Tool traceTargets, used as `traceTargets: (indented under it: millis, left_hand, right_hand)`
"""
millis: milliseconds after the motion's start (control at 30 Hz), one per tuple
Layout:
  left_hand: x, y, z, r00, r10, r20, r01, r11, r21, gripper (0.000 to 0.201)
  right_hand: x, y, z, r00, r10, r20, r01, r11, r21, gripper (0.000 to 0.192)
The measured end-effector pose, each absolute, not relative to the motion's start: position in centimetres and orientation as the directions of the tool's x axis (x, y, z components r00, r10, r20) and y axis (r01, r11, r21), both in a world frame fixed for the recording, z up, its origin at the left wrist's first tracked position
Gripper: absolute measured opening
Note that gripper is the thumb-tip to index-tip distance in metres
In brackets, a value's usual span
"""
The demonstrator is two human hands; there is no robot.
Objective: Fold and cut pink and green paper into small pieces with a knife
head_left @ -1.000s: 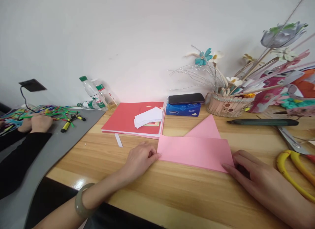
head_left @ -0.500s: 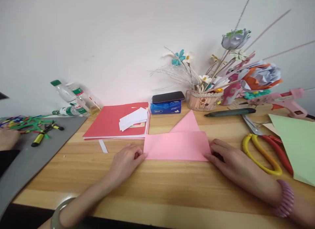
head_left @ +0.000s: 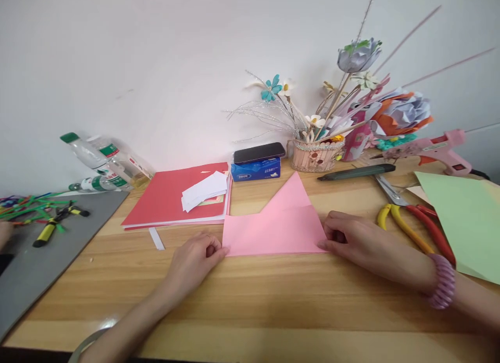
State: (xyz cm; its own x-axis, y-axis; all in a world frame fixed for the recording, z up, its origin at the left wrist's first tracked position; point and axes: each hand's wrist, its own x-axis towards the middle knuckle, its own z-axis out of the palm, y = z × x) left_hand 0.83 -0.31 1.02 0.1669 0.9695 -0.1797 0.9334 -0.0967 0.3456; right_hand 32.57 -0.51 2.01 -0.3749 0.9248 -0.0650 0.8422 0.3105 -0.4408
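Observation:
A folded pink paper [head_left: 275, 230] lies on the wooden table [head_left: 253, 300], with a triangular flap sticking out behind its folded band. My left hand [head_left: 195, 259] pinches the paper's lower left corner. My right hand [head_left: 351, 240] pinches the lower right corner; a pink ribbed bracelet sits on that wrist. Both hands hold the paper's front edge against the table.
A red paper stack [head_left: 172, 199] with white slips lies behind my left hand. A phone [head_left: 259, 152] rests on a blue tissue pack, beside a basket of paper flowers [head_left: 316, 154]. Scissors [head_left: 410, 222], green paper [head_left: 466, 222] and a pink glue gun [head_left: 437, 147] lie right. Bottles [head_left: 101, 160] and a grey mat [head_left: 42, 253] are left.
The view has swung to the right, bringing the scissors, green paper and glue gun into sight. My hands have stayed at the pink paper's corners and the folded band looks narrower.

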Motion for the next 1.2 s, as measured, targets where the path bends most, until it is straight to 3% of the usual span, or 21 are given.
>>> traceTargets:
  millis: [833,1200]
  left_hand:
    - [0.7,0.0,1.0,0.201,0.960,-0.194,0.925,-0.121,0.361,0.030]
    - [0.8,-0.1,1.1,0.206,0.964,-0.166,0.924,-0.135,0.357,0.028]
  right_hand:
    - [33.4,0.1,1.8,-0.400,0.909,-0.118,0.880,0.345,-0.327,0.021]
    - [33.8,-1.1,0.7,-0.401,0.914,0.051,0.884,0.402,-0.239,0.020]
